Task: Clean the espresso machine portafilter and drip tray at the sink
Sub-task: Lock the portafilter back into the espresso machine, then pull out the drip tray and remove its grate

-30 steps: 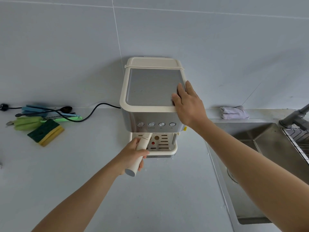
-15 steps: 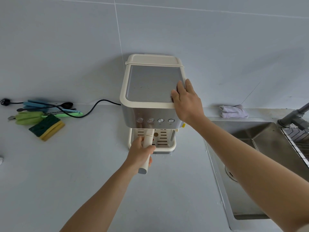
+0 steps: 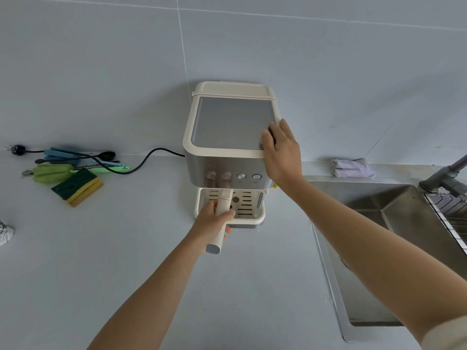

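Observation:
A cream and steel espresso machine (image 3: 230,127) stands on the counter against the wall. My left hand (image 3: 213,223) is closed around the cream handle of the portafilter (image 3: 219,224), whose head is hidden under the machine's front. The handle points toward me. Below it sits the cream slotted drip tray (image 3: 249,205). My right hand (image 3: 281,150) lies flat on the machine's top right corner, fingers spread, pressing down. The steel sink (image 3: 394,238) is to the right of the machine.
Left on the counter lie a green and yellow sponge (image 3: 77,186), a green brush (image 3: 51,173), blue tools and a black spoon (image 3: 75,157), crossed by the machine's black cord (image 3: 149,157). A folded cloth (image 3: 352,168) sits behind the sink, a grey tap (image 3: 444,179) at its right.
The portafilter handle has swung from pointing left of centre to pointing nearly straight toward me, with my left hand on it. My right hand stays on the machine's top.

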Action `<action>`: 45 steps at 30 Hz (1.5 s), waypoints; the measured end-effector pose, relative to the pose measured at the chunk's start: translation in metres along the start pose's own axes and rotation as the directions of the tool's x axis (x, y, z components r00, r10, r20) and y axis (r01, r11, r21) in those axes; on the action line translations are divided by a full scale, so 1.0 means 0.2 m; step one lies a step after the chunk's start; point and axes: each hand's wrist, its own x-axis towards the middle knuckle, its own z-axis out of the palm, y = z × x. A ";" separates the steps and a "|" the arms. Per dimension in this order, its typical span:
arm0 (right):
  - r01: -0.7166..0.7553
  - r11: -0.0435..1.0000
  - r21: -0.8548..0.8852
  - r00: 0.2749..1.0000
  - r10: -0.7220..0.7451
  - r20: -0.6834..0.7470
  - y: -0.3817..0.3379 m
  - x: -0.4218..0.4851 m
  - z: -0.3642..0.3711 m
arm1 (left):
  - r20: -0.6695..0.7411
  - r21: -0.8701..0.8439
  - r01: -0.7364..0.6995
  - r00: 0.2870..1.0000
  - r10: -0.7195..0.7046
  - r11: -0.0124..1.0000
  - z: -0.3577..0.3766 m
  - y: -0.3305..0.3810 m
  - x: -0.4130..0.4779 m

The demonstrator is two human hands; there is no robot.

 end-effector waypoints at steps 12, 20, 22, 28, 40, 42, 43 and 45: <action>-0.250 0.952 0.178 0.958 0.217 0.186 0.41 -0.29 -0.04 | -0.105 0.040 0.030 0.994 -0.026 0.999 -0.19 -0.17 0.15; -0.264 0.935 -0.237 0.813 0.348 0.466 0.67 -0.36 0.15 | -0.011 0.630 -0.110 0.988 0.151 0.768 -0.19 -0.19 0.30; -0.192 0.948 -0.253 0.800 0.301 0.520 0.67 -0.34 0.20 | -0.004 0.677 -0.090 0.992 0.127 0.731 -0.20 -0.23 0.37; -0.051 0.932 -0.358 0.780 0.261 0.568 0.74 -0.24 0.35 | 0.014 0.710 -0.060 0.997 0.071 0.702 -0.18 -0.26 0.46; -0.130 0.927 -0.352 0.758 0.322 0.567 0.78 -0.25 0.39 | 0.020 0.622 -0.074 0.997 0.078 0.780 -0.19 -0.30 0.48; -0.138 0.927 -0.348 0.759 0.325 0.564 0.77 -0.25 0.39 | 0.020 0.616 -0.077 0.996 0.082 0.784 -0.19 -0.30 0.47; -0.140 0.929 -0.344 0.759 0.323 0.565 0.77 -0.25 0.39 | 0.022 0.616 -0.081 0.996 0.086 0.783 -0.19 -0.30 0.46; -0.141 0.934 -0.328 0.763 0.314 0.565 0.76 -0.27 0.37 | 0.030 0.619 -0.086 0.996 0.086 0.780 -0.19 -0.31 0.44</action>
